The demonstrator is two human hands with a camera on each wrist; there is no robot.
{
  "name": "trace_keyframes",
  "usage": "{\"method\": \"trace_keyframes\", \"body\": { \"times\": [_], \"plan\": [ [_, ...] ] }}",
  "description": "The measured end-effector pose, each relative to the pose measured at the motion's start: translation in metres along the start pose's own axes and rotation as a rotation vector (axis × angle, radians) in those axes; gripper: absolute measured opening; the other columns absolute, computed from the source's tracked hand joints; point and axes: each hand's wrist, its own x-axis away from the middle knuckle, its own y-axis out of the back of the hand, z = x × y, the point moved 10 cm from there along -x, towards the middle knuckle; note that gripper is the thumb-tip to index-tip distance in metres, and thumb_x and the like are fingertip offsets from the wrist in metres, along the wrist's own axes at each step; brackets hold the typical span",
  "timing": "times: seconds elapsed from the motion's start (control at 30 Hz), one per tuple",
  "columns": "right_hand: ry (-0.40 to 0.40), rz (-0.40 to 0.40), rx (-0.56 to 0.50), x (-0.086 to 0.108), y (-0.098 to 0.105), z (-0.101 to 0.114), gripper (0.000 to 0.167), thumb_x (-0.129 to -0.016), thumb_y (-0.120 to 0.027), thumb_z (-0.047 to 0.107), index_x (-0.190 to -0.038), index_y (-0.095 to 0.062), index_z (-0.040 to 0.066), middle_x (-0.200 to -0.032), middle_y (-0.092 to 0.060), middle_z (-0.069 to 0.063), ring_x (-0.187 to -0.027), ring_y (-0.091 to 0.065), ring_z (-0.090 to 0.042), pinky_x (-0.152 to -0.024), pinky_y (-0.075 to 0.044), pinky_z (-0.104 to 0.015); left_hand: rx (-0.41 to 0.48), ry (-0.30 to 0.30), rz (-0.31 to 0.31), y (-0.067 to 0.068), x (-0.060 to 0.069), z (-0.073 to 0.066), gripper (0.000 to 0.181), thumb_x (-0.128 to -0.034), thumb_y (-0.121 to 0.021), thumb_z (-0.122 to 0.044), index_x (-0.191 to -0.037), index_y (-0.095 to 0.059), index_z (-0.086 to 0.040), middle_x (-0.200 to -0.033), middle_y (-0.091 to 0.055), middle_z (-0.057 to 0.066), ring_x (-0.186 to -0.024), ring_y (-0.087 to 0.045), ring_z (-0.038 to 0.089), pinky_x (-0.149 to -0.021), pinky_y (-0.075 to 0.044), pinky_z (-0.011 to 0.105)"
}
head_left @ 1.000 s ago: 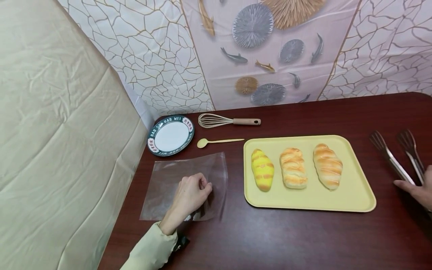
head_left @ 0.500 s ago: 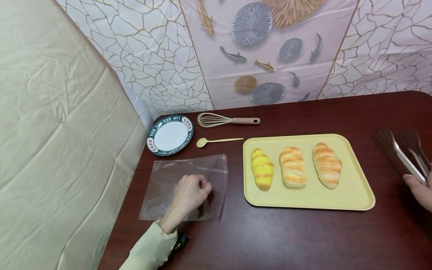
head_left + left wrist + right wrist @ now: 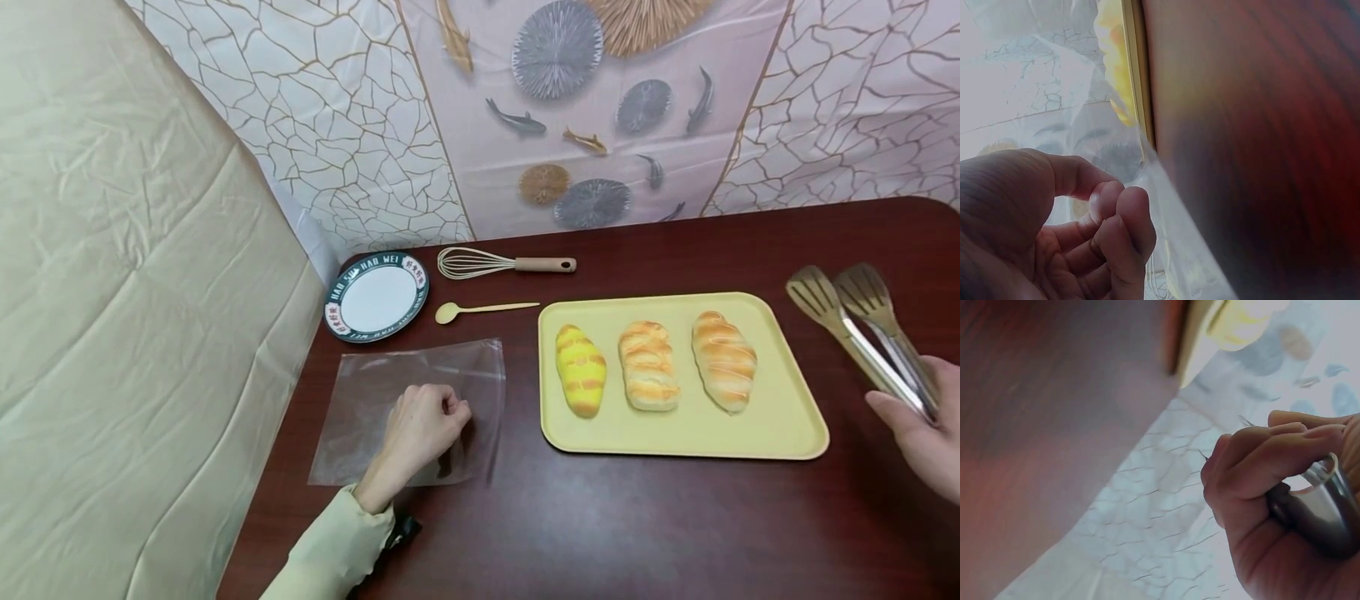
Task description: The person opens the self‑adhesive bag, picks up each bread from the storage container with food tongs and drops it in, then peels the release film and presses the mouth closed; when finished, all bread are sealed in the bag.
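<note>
We note the head view's right edge cuts off the right hand [image 3: 924, 429], which partly hides the tongs [image 3: 870, 358].

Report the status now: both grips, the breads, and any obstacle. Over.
Left grip pinching the clear bag. Right grip holding tongs, right of tray. Three breads on tray, untouched. Tray rim between tongs and nearest bread.
</note>
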Motion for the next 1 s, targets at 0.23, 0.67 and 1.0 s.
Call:
{"method": "trace_keyframes", "body": {
  "times": [0.23, 0.67, 1.0],
  "plan": [
    [0.165, 0.100, 0.142, 0.014, -0.013, 0.049, 0.041, -0.098, -0.068, 0.008, -0.130, -0.056, -0.014, -0.075, -0.063, -0.007, -0.071, -0.034, 0.018, -0.055, -0.028, -0.018, -0.002, -0.013, -0.011, 0.001, 0.002, 0.000, 0.039, -0.0945, -0.072, -0.021, -0.059, -0.056, -0.021, -0.053, -0.045, -0.009, -0.052, -0.048, 0.013, -0.052, -0.037, 0.028],
    [0.245, 0.390, 0.318, 0.048, -0.076, 0.106, 0.048, -0.101, -0.076, 0.022, -0.142, -0.056, 0.006, -0.094, -0.064, -0.005, -0.079, -0.057, -0.021, -0.063, -0.043, -0.041, 0.014, -0.041, -0.024, 0.002, 0.003, -0.003, 0.040, -0.0946, -0.073, -0.020, -0.059, -0.055, -0.021, -0.052, -0.042, -0.010, -0.050, -0.047, 0.012, -0.051, -0.036, 0.027],
    [0.236, 0.521, 0.335, 0.065, -0.126, 0.124, 0.055, -0.107, -0.069, 0.035, -0.150, -0.053, 0.005, -0.129, -0.070, -0.022, -0.108, -0.073, -0.041, -0.086, -0.056, -0.064, 0.020, -0.051, -0.029, 0.003, 0.004, -0.003, 0.040, -0.0947, -0.072, -0.018, -0.059, -0.054, -0.021, -0.053, -0.041, -0.010, -0.049, -0.044, 0.012, -0.051, -0.035, 0.027]
  ]
}}
